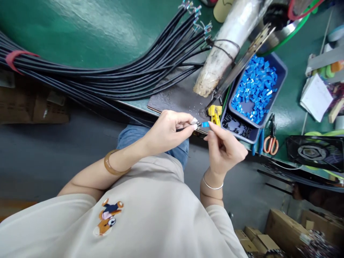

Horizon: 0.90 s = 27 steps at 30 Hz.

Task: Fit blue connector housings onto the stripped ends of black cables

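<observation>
My left hand (166, 130) is closed in a pinch on the end of a black cable, with metal terminals showing at its fingertips. My right hand (223, 147) pinches a small blue connector housing (205, 124) and holds it against the cable end. Both hands hover over the front edge of the green bench (80, 32), above my lap. The cable comes from a big bundle of black cables (120, 71) that fans across the bench, tied at the left with a red band (14, 57).
A blue tray (279, 77) full of blue housings (255, 87) stands right of my hands, over a tray of black parts (236, 127). A yellow tool (215, 113), orange-handled scissors (271, 141), a wrapped machine arm (228, 46), a black fan (314, 152) and cardboard boxes (285, 225) surround them.
</observation>
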### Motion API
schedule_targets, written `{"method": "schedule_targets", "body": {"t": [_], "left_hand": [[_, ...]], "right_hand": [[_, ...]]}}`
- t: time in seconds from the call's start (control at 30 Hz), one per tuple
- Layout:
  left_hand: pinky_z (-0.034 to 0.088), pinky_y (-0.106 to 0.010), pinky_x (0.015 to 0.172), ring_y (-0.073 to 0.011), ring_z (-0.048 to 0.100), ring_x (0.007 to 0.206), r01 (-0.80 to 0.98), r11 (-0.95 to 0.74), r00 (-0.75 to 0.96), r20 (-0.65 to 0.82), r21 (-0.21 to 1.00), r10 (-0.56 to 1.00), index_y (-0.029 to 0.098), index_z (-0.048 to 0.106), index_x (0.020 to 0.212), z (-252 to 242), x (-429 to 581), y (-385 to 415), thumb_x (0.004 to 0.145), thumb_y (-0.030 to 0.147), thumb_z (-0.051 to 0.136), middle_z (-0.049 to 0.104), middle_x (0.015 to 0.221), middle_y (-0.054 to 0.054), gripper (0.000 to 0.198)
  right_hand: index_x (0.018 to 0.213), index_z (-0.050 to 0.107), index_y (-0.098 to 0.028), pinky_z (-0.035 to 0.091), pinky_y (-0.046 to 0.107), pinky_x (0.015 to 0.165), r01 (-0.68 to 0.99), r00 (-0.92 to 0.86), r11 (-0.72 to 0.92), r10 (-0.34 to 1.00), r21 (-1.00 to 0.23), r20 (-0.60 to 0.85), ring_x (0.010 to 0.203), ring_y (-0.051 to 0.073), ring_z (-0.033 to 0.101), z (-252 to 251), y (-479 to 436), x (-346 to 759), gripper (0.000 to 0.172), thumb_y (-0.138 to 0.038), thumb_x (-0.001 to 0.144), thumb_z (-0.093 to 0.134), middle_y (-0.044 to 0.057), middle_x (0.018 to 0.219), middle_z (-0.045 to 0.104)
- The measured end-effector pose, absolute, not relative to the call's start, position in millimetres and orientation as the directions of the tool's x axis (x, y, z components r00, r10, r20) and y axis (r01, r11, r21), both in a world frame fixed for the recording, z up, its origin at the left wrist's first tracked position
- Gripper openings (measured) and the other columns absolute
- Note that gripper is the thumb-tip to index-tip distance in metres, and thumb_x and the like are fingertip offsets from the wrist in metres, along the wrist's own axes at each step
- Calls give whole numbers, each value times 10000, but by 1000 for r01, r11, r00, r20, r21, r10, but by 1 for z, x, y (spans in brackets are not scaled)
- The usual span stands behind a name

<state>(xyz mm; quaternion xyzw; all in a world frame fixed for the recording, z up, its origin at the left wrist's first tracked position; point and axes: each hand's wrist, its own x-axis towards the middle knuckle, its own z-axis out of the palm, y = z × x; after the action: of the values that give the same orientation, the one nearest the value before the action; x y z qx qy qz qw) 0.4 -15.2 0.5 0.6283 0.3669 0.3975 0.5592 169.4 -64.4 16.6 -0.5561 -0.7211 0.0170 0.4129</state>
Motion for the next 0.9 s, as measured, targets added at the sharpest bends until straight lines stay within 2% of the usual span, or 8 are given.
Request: {"method": "schedule_targets", "body": {"t": [0.1,0.2,0.3,0.5,0.63,0.77,0.83,0.9], "left_hand": [[285,-193,462,-40,346,497,26,-96,417,77,995,905,110,622,692,0,2,-12,829,160,577,423,538,45,153],[279,-196,458,-43,348,498,37,-61,420,39,997,907,107,615,678,1,2,-10,828,165,572,426,536,41,167],[278,-198,455,-44,349,494,29,-32,423,17,999,906,105,601,662,2,3,-9,828,174,570,425,532,40,182],[255,-191,457,-40,308,500,22,-35,437,22,999,899,116,587,635,1,3,-7,796,159,581,379,536,48,167],[269,-194,475,-49,330,520,57,-70,445,38,996,895,114,632,657,-1,4,-9,773,145,581,414,550,38,130],[278,-207,492,-57,347,532,132,-136,451,63,982,891,109,635,631,-2,3,-10,763,154,595,439,546,30,145],[271,-211,492,-58,340,531,134,-131,454,57,982,889,111,634,630,-2,3,-10,774,158,588,429,542,31,158],[256,-215,487,-58,324,523,123,-115,462,45,986,886,115,631,632,-1,2,-9,784,157,578,405,533,35,167]], "right_hand": [[1151,690,-276,466,197,559,811,-179,440,814,-386,553,539,58,577,11,-61,174,318,-138,869,639,-45,667,669],[1170,684,-258,470,197,582,800,-218,467,811,-377,543,566,58,601,8,-59,177,339,-113,867,633,-34,691,693],[1168,683,-262,490,200,590,782,-211,459,831,-422,514,576,61,620,6,-59,180,329,-124,877,620,-28,728,719],[1167,675,-300,538,207,576,702,-123,378,899,-604,421,572,70,653,8,-61,181,315,-162,895,596,-36,823,748],[1069,707,-264,522,201,544,715,-94,315,928,-625,360,510,64,617,13,-60,179,213,-195,899,597,-43,736,719],[1027,710,-231,509,206,559,728,-96,247,961,-639,261,517,65,607,15,-58,180,172,-218,912,582,-30,735,714],[1029,709,-240,484,202,543,723,-57,241,955,-648,291,534,67,612,14,-59,181,173,-212,907,591,-33,736,710],[1033,712,-265,434,197,506,745,-50,299,917,-596,397,513,58,575,11,-60,182,185,-198,881,630,-47,706,690]]}}
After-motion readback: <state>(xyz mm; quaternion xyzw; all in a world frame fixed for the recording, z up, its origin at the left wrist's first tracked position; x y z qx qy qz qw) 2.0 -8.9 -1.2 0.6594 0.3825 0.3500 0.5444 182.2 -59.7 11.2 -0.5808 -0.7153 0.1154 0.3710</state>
